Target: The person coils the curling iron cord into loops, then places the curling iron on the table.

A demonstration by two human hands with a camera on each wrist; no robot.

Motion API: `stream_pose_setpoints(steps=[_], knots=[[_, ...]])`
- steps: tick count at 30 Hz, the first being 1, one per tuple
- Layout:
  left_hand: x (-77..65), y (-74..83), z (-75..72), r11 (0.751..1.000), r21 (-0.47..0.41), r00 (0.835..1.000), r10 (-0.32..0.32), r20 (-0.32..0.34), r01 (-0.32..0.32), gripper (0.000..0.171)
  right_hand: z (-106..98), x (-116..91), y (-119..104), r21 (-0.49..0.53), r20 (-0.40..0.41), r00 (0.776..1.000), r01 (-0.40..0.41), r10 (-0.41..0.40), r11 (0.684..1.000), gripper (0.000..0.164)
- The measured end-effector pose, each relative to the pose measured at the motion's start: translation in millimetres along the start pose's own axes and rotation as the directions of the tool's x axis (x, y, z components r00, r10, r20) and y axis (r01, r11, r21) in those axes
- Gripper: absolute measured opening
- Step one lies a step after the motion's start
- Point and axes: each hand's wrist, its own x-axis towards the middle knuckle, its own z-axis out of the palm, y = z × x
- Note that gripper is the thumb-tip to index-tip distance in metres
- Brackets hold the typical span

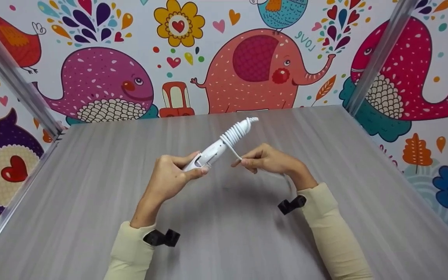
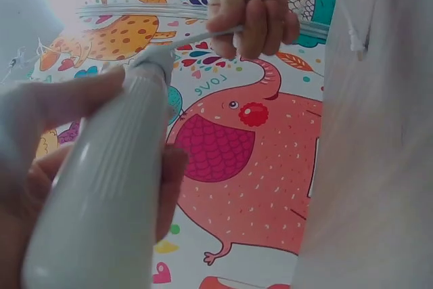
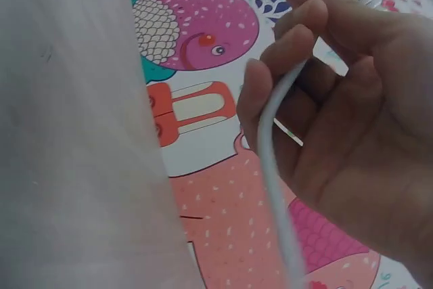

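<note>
A slim white hair styling iron [image 1: 208, 153] is held up at a slant over the table, its far end pointing up and to the right. My left hand [image 1: 165, 177] grips its near end, thumb on one side and fingers on the other. White cord [image 1: 235, 134] is wound in several turns round the far part of the iron. From these turns a taut stretch runs to my right hand [image 1: 268, 158], which pinches it between thumb and fingers. In the right wrist view the loose cord [image 3: 270, 167] passes across the curled fingers and hangs down.
The grey wood-grain table [image 1: 224, 233] spreads below both hands. Behind it stands a wall panel [image 1: 193, 70] printed with cartoon animals, with metal posts at the left and right corners. In the left wrist view a white plug [image 2: 355, 40] hangs on the cord near the tabletop.
</note>
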Motion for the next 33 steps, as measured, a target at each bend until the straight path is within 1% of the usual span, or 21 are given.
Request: stream_pose_setpoints(steps=[3,6,9,11,14,16,18,20,23,25,26,27,29,30,31,33], knots=[[-0.6,-2.8,-0.3,0.998,-0.038,0.996,0.043,0.073,-0.040,0.052,0,1,4,-0.034,-0.024,1.000,0.009,-0.009,0.999,0.022],[0.2,-6.0,-0.5,0.996,-0.062,0.989,0.078,0.125,-0.071,0.051,-1,2,4,-0.051,-0.045,0.999,0.015,-0.017,0.999,0.022],[0.4,-10.8,0.1,0.993,-0.073,0.978,0.109,0.180,-0.097,0.049,0,2,6,-0.038,-0.055,0.998,0.006,-0.008,0.999,0.020],[0.1,-12.4,1.0,0.992,-0.069,0.970,0.117,0.215,-0.104,0.050,0,2,7,-0.047,-0.083,0.997,-0.005,0.001,0.999,0.017],[-0.9,-11.8,2.8,0.992,-0.058,0.961,0.120,0.250,-0.108,0.052,-1,0,10,-0.090,-0.142,0.990,-0.033,0.020,0.995,0.014],[-1.1,-11.0,4.3,0.992,-0.057,0.958,0.123,0.260,-0.112,0.053,-2,-1,12,-0.168,-0.187,0.982,-0.030,-0.002,0.985,0.011],[-1.4,-10.4,4.9,0.991,-0.063,0.954,0.134,0.269,-0.121,0.055,-4,-3,14,-0.219,-0.208,0.977,-0.001,-0.046,0.976,0.006],[-1.7,-10.6,4.2,0.988,-0.072,0.948,0.153,0.279,-0.138,0.054,-7,-3,18,-0.230,-0.218,0.969,0.069,-0.121,0.971,0.006],[-2.1,-11.5,2.1,0.987,-0.068,0.939,0.162,0.303,-0.149,0.051,-11,-3,23,-0.174,-0.198,0.954,0.192,-0.226,0.966,0.009],[-1.4,-12.9,1.7,0.988,-0.053,0.931,0.157,0.329,-0.147,0.048,-11,-3,25,-0.131,-0.181,0.952,0.225,-0.246,0.966,0.014],[-1.0,-13.6,1.9,0.988,-0.042,0.927,0.152,0.343,-0.147,0.048,-11,-3,26,-0.118,-0.177,0.956,0.216,-0.235,0.969,0.016],[-0.6,-14.2,2.3,0.989,-0.031,0.922,0.146,0.358,-0.144,0.047,-11,-3,25,-0.121,-0.176,0.962,0.191,-0.210,0.974,0.015],[-0.1,-14.6,3.1,0.988,-0.003,0.912,0.142,0.384,-0.152,0.046,-10,-3,23,-0.127,-0.194,0.972,0.109,-0.133,0.986,0.013],[-0.3,-14.1,3.2,0.987,0.014,0.909,0.140,0.393,-0.158,0.047,-10,-3,21,-0.134,-0.215,0.972,0.064,-0.092,0.989,0.012],[-0.8,-13.6,2.9,0.985,0.028,0.905,0.143,0.400,-0.168,0.047,-10,-3,18,-0.140,-0.239,0.969,0.020,-0.053,0.990,0.012],[-2.0,-11.7,1.8,0.981,0.056,0.898,0.149,0.413,-0.188,0.048,-10,-4,13,-0.156,-0.298,0.954,-0.068,0.018,0.985,0.015]])
